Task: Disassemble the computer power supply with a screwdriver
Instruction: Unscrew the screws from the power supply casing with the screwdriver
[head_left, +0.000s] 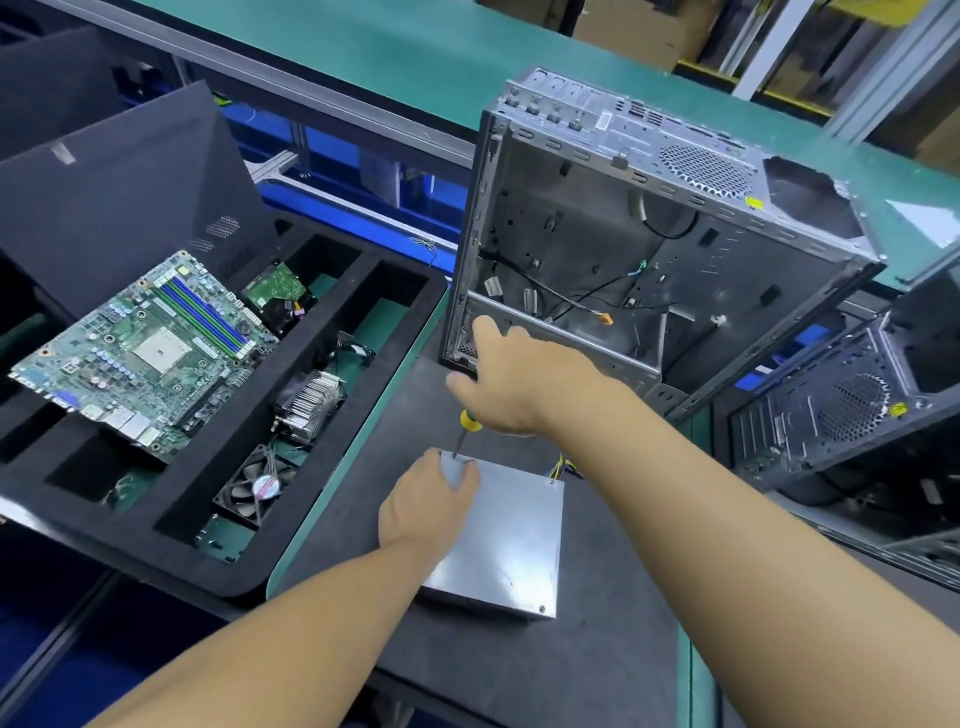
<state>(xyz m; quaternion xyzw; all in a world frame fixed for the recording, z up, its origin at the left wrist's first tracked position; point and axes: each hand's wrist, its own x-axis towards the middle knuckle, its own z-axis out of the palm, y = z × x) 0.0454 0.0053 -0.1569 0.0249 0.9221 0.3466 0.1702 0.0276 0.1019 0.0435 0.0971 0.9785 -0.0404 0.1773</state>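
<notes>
Left hand (423, 501) grips the far-left corner of the power supply (511, 540) on the mat (597, 649); right hand (511, 382) holds the screwdriver (464, 431), its tip on that corner.

Bright even overhead light, soft shadows, mild glare on metal, wide-angle bending at edges.

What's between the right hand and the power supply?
The screwdriver, seen in the head view: the right hand holds its handle and the shaft reaches down to the power supply's corner.
</notes>
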